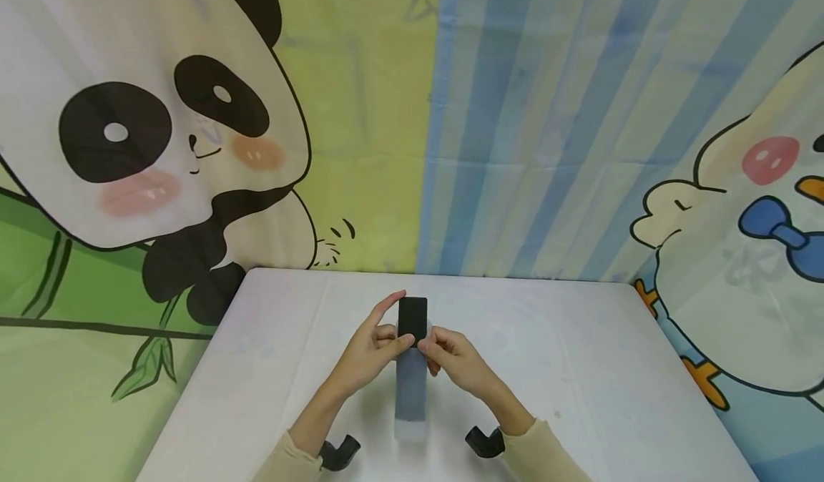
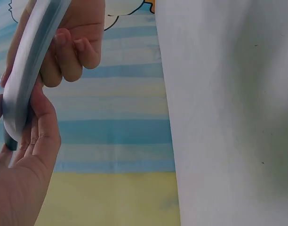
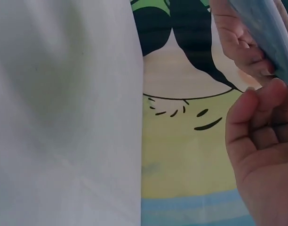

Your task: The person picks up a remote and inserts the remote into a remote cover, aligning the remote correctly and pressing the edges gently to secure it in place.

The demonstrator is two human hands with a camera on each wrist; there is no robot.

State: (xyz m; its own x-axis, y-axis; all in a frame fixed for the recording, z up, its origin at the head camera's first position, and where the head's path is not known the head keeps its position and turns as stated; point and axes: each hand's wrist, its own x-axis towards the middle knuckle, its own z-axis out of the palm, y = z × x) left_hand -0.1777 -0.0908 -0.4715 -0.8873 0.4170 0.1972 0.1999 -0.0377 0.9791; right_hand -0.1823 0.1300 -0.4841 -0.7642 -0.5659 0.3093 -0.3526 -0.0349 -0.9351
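A long, narrow grey piece (image 1: 410, 389) in what looks like a clear sleeve is held upright over the table in the head view, with a black rectangular part (image 1: 413, 316) at its top. My left hand (image 1: 365, 353) pinches its left edge, thumb on the front near the black part and index finger stretched up beside it. From the other side my right hand (image 1: 460, 362) pinches the right edge at the same height, its other fingers curled. In the left wrist view the piece (image 2: 28, 70) shows edge-on, thin and slightly bowed. Its exact kind I cannot tell.
A white-covered table (image 1: 547, 367) lies below the hands. Behind it hangs a printed cloth (image 1: 360, 110) with a panda and a white bird. Black bands with stubby mounts (image 1: 340, 453) sit at both wrists, by the beige sleeves (image 1: 543, 453).
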